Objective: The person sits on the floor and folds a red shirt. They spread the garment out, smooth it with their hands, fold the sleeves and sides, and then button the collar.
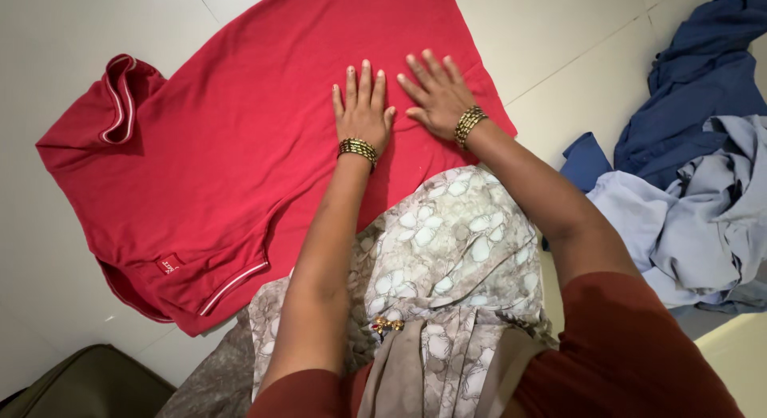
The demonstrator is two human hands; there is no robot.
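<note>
White floor (64, 35), red shirt (224, 146) under flat hands (399, 103)

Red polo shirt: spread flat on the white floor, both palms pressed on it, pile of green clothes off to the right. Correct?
Not quite. The head view shows the pile of clothes on the right is blue and pale blue, not green. The rest holds: the red polo shirt lies spread on the white floor, with the left hand and right hand both pressed flat on it.
</note>
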